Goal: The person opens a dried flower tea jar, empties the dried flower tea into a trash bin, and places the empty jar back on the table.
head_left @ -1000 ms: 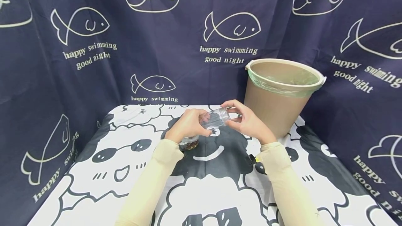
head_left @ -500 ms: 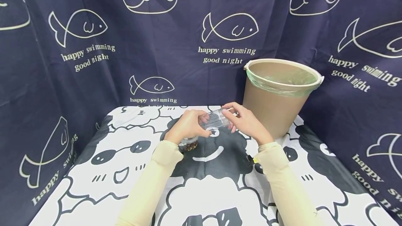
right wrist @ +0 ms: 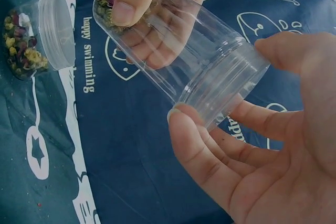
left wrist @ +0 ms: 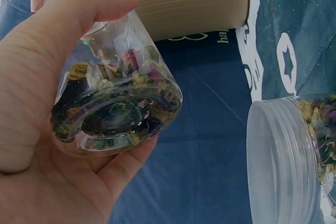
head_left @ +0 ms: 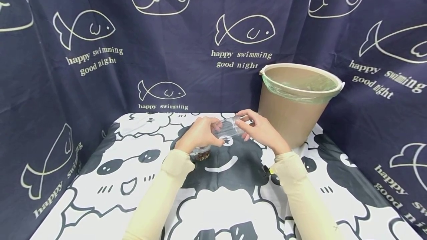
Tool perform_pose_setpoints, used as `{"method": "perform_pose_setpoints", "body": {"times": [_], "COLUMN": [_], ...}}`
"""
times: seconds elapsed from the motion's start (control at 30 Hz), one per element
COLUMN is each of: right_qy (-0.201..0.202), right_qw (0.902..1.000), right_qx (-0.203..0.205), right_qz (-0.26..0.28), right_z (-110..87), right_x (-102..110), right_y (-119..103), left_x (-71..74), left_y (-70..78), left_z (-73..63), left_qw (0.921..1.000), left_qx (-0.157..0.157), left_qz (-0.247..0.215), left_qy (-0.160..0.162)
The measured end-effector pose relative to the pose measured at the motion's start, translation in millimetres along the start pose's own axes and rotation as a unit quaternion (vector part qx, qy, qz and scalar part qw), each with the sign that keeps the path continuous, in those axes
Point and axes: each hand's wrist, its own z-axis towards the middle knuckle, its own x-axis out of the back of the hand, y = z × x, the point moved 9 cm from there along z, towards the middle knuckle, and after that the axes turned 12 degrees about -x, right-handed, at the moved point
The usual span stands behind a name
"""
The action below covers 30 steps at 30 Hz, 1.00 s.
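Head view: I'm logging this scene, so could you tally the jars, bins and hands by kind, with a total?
Jars: 2 (the held jar and the other jar, partly hidden by the left wrist)
Bins: 1 (the beige bin)
Hands: 2 (left hand, right hand)
Total: 5

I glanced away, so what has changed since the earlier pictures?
The right hand has turned at the ridged end of the held jar; its thumb has shifted up. The left hand still grips the jar; the other jar and bin look unmoved.
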Motion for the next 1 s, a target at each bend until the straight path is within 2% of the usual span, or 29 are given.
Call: {"method": "perform_pose_setpoints", "body": {"times": [0.73, 1.0], "right_qy": [-0.017, -0.016], "right_qw": [0.9995, 0.9987], "right_qx": [0.025, 0.048], "right_qz": [0.007, 0.002], "right_z": [-1.3, -2.1], "right_x": [0.2, -1.0], "right_y": [-5.0, -9.4], "left_x": [-1.6, -0.8], "left_y": [-0.7, -1.1], "left_z": [1.3, 0.0], "left_qw": [1.0, 1.0], "left_qx": [-0.002, 0.001], "left_qz": [-0.003, 0.0], "left_qy": [0.0, -0.002]}}
